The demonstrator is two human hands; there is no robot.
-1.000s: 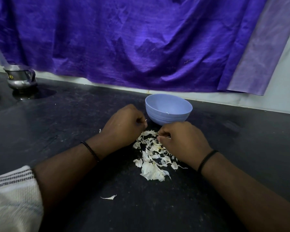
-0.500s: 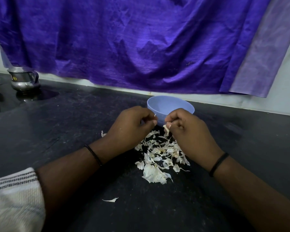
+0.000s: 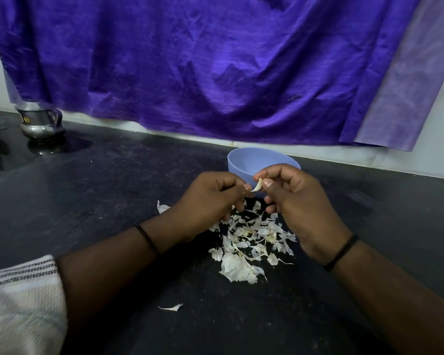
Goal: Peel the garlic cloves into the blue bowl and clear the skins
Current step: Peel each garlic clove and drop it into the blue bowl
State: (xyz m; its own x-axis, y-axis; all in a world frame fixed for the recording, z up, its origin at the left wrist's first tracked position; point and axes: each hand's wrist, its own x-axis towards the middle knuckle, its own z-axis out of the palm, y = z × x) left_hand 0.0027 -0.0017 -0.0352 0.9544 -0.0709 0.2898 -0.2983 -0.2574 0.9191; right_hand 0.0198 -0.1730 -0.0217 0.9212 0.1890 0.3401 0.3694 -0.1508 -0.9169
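While raised just near of blue bowl (image 3: 244, 160), right hand (image 3: 303, 208) pinches garlic clove (image 3: 258, 185) between thumb and forefinger | left hand (image 3: 210, 201) curled, fingertips at clove's near-left tip | skins (image 3: 249, 247) heaped on black counter (image 3: 113, 175) between wrists | steel jug (image 3: 40, 121) far left

I count one blue bowl (image 3: 244, 162), one garlic clove (image 3: 258, 185) between my two hands, one heap of skins (image 3: 251, 242) too many to number, two stray skins (image 3: 171, 307) apart from it, one steel jug (image 3: 40, 121), and two wristbands (image 3: 146, 238).
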